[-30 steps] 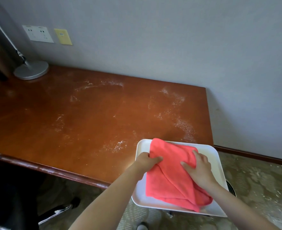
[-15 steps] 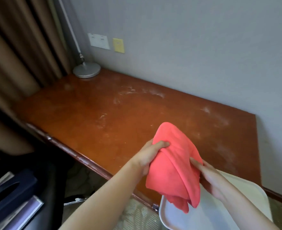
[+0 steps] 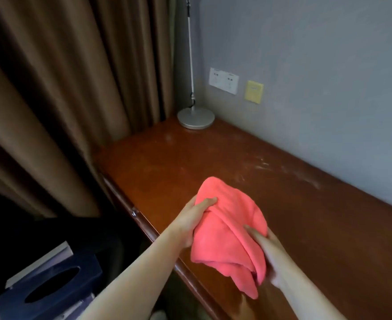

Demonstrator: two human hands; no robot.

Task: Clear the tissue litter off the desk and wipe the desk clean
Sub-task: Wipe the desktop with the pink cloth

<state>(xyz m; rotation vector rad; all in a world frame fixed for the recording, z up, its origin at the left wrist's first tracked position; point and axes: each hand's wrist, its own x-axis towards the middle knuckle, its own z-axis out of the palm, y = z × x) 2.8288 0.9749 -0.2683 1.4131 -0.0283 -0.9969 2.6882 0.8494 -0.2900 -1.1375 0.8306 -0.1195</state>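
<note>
**Over the desk's near edge: one cloth, two hands**

Over the near edge of the desk (image 3: pixel 190 172), one pink cloth (image 3: pixel 230 232) is held bunched, lifted off the wood. Left hand (image 3: pixel 191 224) grips its left side, thumb curled over the top fold. Right hand (image 3: pixel 267 252) grips the right side, thumb pressed into the fabric, fingers behind the cloth and hidden. White dusty smears: several, on the right half of the desk near the wall. Far left corner: one lamp (image 3: pixel 195 116), round base, thin upright pole. Wall: one white double socket (image 3: pixel 223 80), one yellow plate (image 3: pixel 253 91) just right of it. Left: brown curtain (image 3: pixel 63 88). Near left, below the desk: one dark tissue box (image 3: pixel 49 294).
</note>
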